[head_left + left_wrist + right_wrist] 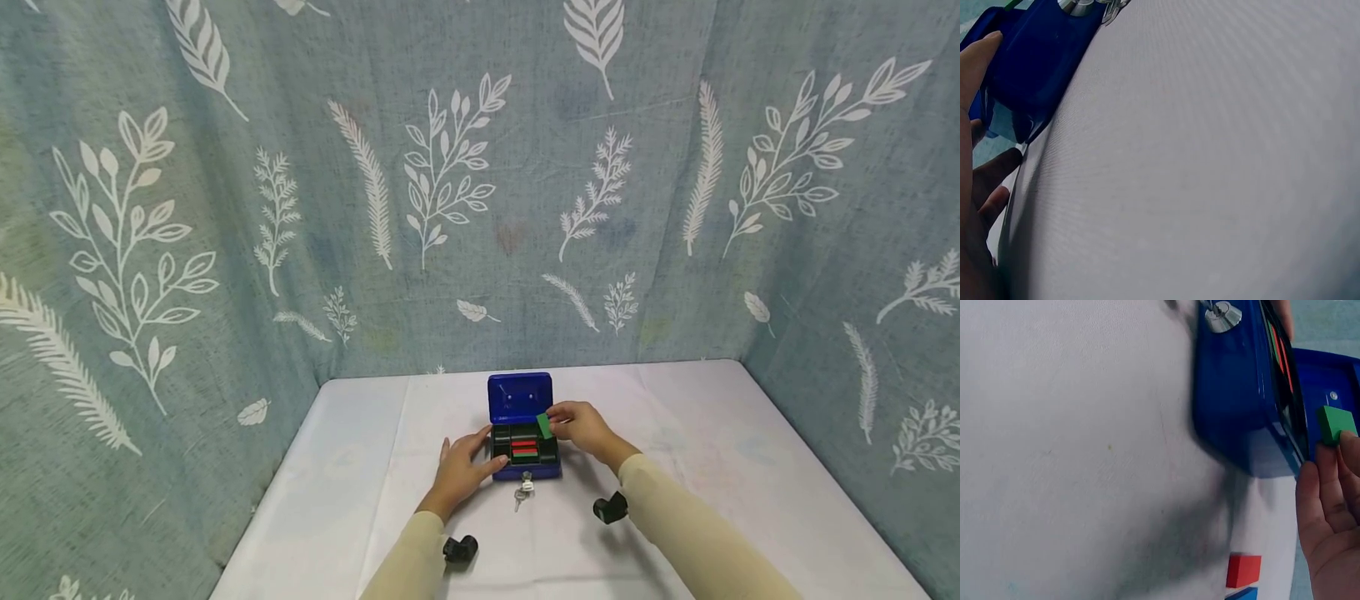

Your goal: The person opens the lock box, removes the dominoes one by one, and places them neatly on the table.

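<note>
Fingers of the left hand [461,468] are spread wide, thumb resting on the left edge of the blue box [546,472], whose front lock holds keys [521,497]. Fingers and thumb of the right hand [587,427] pinch a green block [543,426] above the box's right side, before the raised lid [520,397], with a leaf-patterned curtain [525,183] beyond.

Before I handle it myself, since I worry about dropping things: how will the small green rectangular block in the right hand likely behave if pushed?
The green block seems stiff: its edges look straight within the pinch of the right hand. It is probably light, being small beside that hand. Its flat faces suggest sliding rather than rolling if pushed.
</note>
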`<state>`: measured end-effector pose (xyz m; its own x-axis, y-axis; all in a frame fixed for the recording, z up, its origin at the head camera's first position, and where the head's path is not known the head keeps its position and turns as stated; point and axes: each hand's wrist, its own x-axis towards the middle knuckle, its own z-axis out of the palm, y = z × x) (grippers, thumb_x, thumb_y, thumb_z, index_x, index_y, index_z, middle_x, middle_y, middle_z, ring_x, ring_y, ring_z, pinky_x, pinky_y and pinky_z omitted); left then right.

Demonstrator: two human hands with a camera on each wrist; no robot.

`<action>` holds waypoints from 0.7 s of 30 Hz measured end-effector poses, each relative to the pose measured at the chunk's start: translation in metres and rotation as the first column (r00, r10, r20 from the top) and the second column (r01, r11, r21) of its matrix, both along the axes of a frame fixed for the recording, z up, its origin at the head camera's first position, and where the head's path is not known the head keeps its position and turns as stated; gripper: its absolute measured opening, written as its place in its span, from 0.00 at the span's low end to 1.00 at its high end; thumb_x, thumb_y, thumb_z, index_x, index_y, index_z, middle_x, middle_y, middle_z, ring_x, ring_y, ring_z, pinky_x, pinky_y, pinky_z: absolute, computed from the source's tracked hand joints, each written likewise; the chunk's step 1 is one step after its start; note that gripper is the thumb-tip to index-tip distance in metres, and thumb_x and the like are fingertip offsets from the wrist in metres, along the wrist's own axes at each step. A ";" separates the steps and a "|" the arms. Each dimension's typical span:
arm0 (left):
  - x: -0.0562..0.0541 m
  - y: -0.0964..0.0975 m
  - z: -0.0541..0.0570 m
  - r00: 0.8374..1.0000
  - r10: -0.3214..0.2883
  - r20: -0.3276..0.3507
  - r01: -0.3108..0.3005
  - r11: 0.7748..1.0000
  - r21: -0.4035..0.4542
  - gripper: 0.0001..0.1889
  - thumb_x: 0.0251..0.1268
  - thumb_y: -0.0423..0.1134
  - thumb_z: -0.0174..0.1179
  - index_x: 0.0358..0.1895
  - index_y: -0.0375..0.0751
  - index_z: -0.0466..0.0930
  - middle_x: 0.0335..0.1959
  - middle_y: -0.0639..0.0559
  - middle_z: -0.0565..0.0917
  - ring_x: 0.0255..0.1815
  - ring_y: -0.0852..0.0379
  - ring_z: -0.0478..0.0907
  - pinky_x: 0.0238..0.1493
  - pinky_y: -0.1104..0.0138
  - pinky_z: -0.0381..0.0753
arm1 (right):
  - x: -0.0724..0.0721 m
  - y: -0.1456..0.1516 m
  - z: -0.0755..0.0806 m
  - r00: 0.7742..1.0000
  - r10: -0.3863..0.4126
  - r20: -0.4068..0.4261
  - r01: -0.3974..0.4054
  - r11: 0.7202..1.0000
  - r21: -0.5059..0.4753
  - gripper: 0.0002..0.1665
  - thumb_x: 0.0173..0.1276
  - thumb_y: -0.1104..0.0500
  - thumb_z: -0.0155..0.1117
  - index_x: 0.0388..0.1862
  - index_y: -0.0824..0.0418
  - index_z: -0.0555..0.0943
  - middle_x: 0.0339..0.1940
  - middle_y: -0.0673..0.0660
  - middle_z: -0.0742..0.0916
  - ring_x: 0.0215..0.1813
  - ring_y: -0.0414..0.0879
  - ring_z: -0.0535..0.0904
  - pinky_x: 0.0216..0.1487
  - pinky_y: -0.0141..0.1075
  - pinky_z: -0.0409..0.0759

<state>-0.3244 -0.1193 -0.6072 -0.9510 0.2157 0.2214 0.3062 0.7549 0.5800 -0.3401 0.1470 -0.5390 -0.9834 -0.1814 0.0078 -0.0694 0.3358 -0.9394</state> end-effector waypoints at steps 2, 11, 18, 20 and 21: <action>-0.001 0.000 0.000 1.000 0.002 0.003 -0.002 1.000 -0.006 0.44 0.53 0.75 0.56 0.72 0.57 0.67 0.62 0.52 0.78 0.67 0.48 0.68 0.73 0.42 0.35 | 0.000 0.003 0.000 1.000 -0.002 0.004 0.002 1.000 -0.002 0.17 0.65 0.71 0.64 0.53 0.71 0.80 0.42 0.60 0.85 0.44 0.50 0.82 0.45 0.41 0.84; -0.002 0.000 0.000 1.000 -0.005 -0.001 0.005 1.000 0.005 0.45 0.52 0.76 0.55 0.72 0.57 0.67 0.61 0.53 0.78 0.66 0.48 0.68 0.73 0.42 0.35 | 0.001 0.008 -0.003 0.999 -0.036 0.021 0.036 0.999 0.006 0.16 0.65 0.71 0.64 0.52 0.69 0.81 0.40 0.57 0.85 0.42 0.47 0.82 0.43 0.43 0.84; -0.001 -0.001 0.000 1.000 -0.008 -0.008 0.008 1.000 0.009 0.45 0.52 0.77 0.55 0.72 0.57 0.67 0.61 0.53 0.78 0.66 0.48 0.68 0.73 0.42 0.36 | 0.000 0.014 -0.006 0.997 -0.078 0.023 0.076 0.994 0.076 0.16 0.65 0.68 0.66 0.52 0.65 0.82 0.39 0.55 0.85 0.35 0.46 0.80 0.33 0.45 0.82; 0.000 -0.001 0.001 1.000 -0.013 -0.012 0.013 1.000 0.020 0.45 0.52 0.76 0.56 0.71 0.56 0.68 0.61 0.52 0.79 0.66 0.48 0.69 0.72 0.42 0.36 | 0.000 0.016 -0.006 0.996 -0.086 0.021 0.084 0.993 0.082 0.16 0.64 0.68 0.66 0.51 0.65 0.83 0.38 0.55 0.85 0.33 0.47 0.80 0.28 0.43 0.80; 0.000 -0.001 0.001 1.000 -0.014 -0.014 0.015 1.000 0.021 0.45 0.52 0.76 0.56 0.71 0.56 0.68 0.60 0.52 0.79 0.66 0.48 0.69 0.72 0.42 0.36 | 0.000 0.017 -0.007 0.996 -0.089 0.021 0.087 0.993 0.086 0.15 0.64 0.69 0.66 0.51 0.65 0.82 0.38 0.55 0.85 0.33 0.48 0.80 0.27 0.42 0.79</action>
<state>-0.3240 -0.1203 -0.6064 -0.9447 0.2246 0.2389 0.3250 0.7378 0.5916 -0.3402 0.1638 -0.5458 -0.9952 -0.0936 -0.0281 -0.0136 0.4179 -0.9084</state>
